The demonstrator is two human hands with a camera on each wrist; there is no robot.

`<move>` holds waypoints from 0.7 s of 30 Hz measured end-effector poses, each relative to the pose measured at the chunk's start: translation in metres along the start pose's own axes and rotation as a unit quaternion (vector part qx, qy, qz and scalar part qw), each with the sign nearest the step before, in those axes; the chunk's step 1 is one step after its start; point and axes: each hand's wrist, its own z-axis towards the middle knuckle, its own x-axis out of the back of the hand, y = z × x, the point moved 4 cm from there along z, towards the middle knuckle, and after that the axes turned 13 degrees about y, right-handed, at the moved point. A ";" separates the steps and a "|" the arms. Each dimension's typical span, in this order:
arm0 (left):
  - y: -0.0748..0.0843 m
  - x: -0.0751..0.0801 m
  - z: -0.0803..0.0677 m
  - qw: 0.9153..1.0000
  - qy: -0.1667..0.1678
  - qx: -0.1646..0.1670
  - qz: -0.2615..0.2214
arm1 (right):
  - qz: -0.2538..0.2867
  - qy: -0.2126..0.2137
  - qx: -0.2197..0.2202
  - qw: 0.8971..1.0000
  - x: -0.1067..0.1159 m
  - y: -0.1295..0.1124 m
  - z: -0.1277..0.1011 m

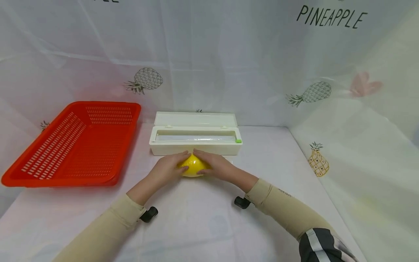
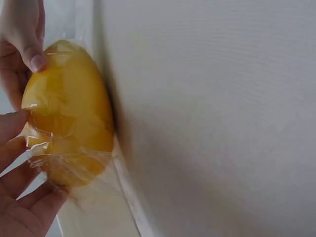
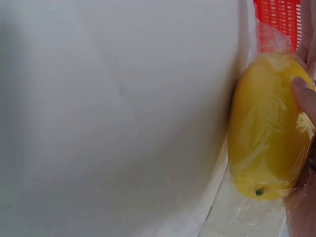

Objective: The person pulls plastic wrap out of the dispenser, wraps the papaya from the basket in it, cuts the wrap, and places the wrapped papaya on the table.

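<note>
Both hands cup a yellow mango (image 1: 194, 165) that rests on the desk (image 1: 203, 218), near the middle of the head view. The left hand (image 1: 167, 168) closes on it from 9 o'clock, thumb and fingers curled over the fruit's top and side; the right hand (image 1: 217, 165) does the same from 3 o'clock, and the 2 sets of fingertips nearly meet above the fruit. In the left wrist view a clear film (image 2: 64, 158) lies wrinkled over the mango's skin, with the left hand's fingers (image 2: 19, 197) at 7 o'clock and a thumb of the other hand at 11 o'clock. In the right wrist view the film also trails loose onto the desk below the fruit, whose stem end shows as a small dark dot.

Just beyond the mango, at 12 o'clock, sits a white film dispenser box (image 1: 195, 140) with its lid raised and a roll inside; the fruit sits just beside its front wall. A red perforated basket (image 1: 75, 145) stands at 10 o'clock, well apart from the hands.
</note>
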 end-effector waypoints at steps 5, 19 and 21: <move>-0.003 -0.002 -0.003 0.999 0.032 0.024 -0.004 | 0.023 0.013 0.006 1.000 0.001 0.000 -0.002; 0.017 0.005 -0.017 0.993 0.094 -0.065 0.023 | -0.007 0.067 -0.010 0.998 -0.001 -0.019 -0.022; 0.014 0.009 -0.016 0.995 0.078 -0.061 0.014 | 0.003 0.072 -0.006 0.997 0.000 -0.021 -0.024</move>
